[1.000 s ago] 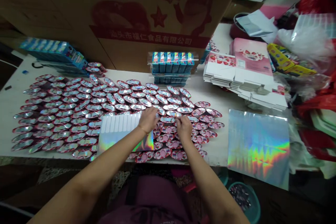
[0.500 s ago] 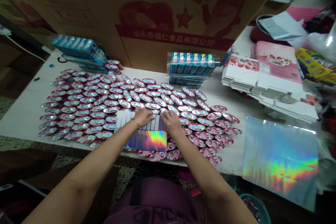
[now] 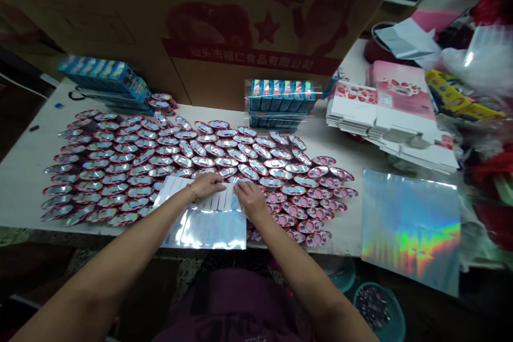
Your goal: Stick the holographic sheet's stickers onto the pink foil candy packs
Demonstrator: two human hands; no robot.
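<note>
A shiny holographic sticker sheet point(image 3: 206, 230) with pale strips along its upper part lies over several small red-rimmed oval-topped packs point(image 3: 116, 200) at the table's front. My left hand point(image 3: 207, 187), a gold bangle at its wrist, is closed at the sheet's upper edge. Close by on the right, my right hand point(image 3: 250, 200) has its fingers bent and pinched at the sheet's upper right corner. What lies right under the fingertips is partly hidden. Many packs carry silvery tops, while those at the front right point(image 3: 318, 239) show pink centres.
Behind the packs stands a large printed carton point(image 3: 256, 21). Blue boxed packs point(image 3: 280, 99) sit against it, with another blue stack point(image 3: 108, 80) at left. Flat pink cartons point(image 3: 401, 91) and a second holographic sheet point(image 3: 412, 230) are at right. Below is a teal basin point(image 3: 395, 320).
The sheet has tipped so its glare turned from rainbow to white, and its lower edge sits nearer me. Both hands remain close together at its top edge. The whole view has shifted slightly.
</note>
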